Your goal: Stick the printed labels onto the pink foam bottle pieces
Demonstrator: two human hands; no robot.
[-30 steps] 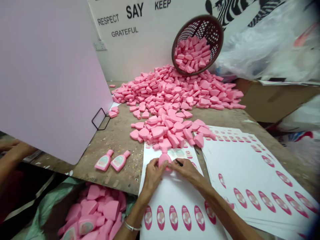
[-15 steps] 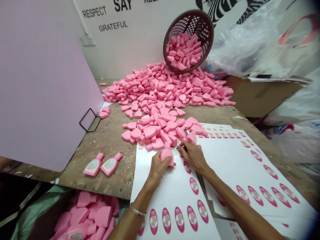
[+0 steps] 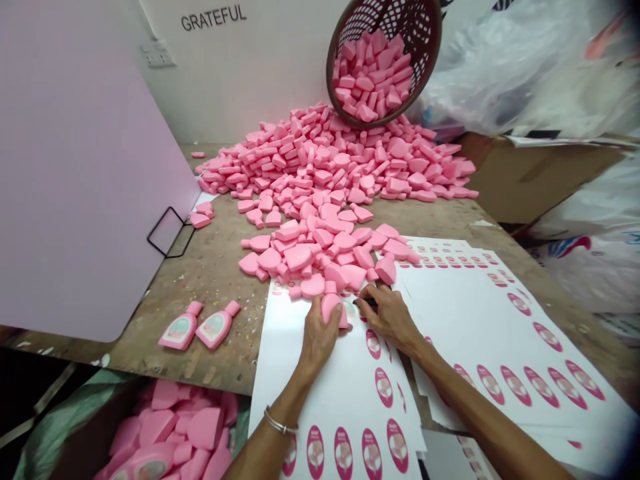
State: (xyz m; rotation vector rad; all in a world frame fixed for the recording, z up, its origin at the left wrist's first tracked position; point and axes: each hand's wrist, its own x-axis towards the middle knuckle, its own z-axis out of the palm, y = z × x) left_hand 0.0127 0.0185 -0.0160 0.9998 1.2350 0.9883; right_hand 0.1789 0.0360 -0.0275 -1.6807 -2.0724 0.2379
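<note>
My left hand [image 3: 317, 337] is wrapped round a pink bottle-shaped piece [image 3: 331, 307], its neck pointing away from me. Just to the right, my right hand [image 3: 393, 317] pinches a thin dark tool [image 3: 369, 302], whose exact kind is too small to make out. A pale label [image 3: 351, 309] shows near the tool's tip; whether the two touch I cannot tell. Under both hands lies a white sticker sheet [image 3: 320, 380] with pink oval labels along its edges. Two labelled pink bottles [image 3: 181, 328] rest on the table to the left.
A large heap of pink bottle pieces [image 3: 320, 160] spreads across the table, below a tipped brown basket [image 3: 433, 60]. More sticker sheets [image 3: 460, 313] lie at right. A pale panel [image 3: 85, 173] stands at left. Below the table edge, a bag holds pink pieces [image 3: 165, 427].
The view has tipped slightly downward. My left hand still grips the pink bottle, and my right hand still holds the dark tool, now a little clear of the bottle.
</note>
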